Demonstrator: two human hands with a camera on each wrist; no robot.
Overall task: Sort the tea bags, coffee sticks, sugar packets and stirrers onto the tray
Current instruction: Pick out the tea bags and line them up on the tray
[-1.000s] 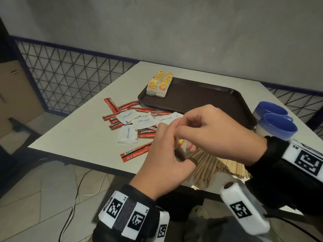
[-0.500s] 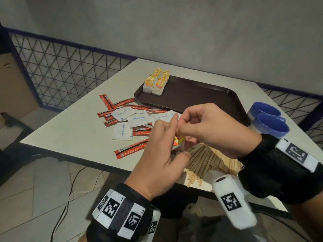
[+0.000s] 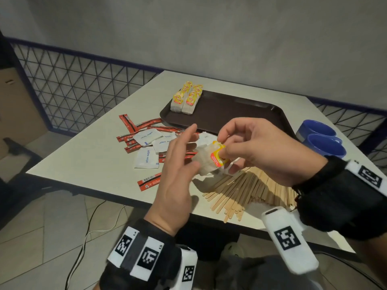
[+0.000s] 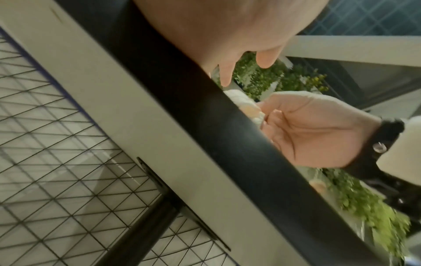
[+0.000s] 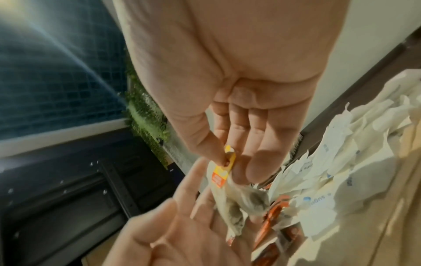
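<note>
Dim, even indoor light with soft shadows in the head view, its edges bowed by the wide lens; both wrist views are blurred, a glare streak crossing the right wrist view's upper left.

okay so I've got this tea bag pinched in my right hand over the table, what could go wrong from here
1. Your right hand pinches the tea bag mostly by its paper tag; the grip looks light, so the pouch could swing loose or fall onto the stirrers.
2. Your left hand is open beside it, not holding, so nothing backs it up.
3. Reaching for the tray passes over the sugar packets, which could scatter.
</note>
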